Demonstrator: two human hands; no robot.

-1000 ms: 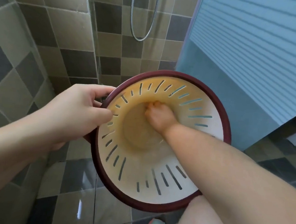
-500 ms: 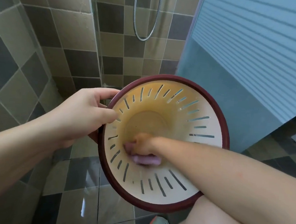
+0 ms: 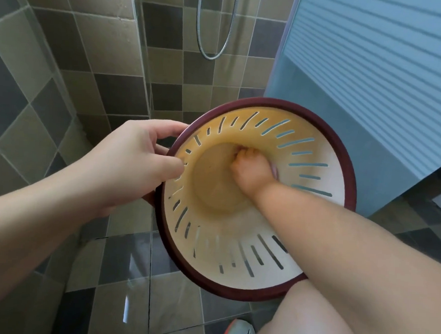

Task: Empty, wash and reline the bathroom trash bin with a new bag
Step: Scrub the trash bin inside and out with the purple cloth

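Head view looking down: tiled floor (image 3: 118,302) and tiled walls fill the 6 to 12 o'clock side, and a big blue ribbed panel (image 3: 374,86) takes the 1 to 3 o'clock corner. Right in the middle, held up off the floor and tipped toward the camera, is the trash bin (image 3: 235,250), cream inside with slits around the wall and a dark red rim. Left hand (image 3: 134,166) comes in from 9 o'clock, its grip clamped on the rim with the thumb over the inner edge. Right hand (image 3: 250,168) is down at the bottom of the bin, toward 1 o'clock of the base, fingers curled around a small purple cloth (image 3: 274,170) that only just peeks out beside it. Shower hose (image 3: 211,45) loops down the wall at 12 o'clock, and a shoe (image 3: 237,333) tip shows at 6 o'clock.
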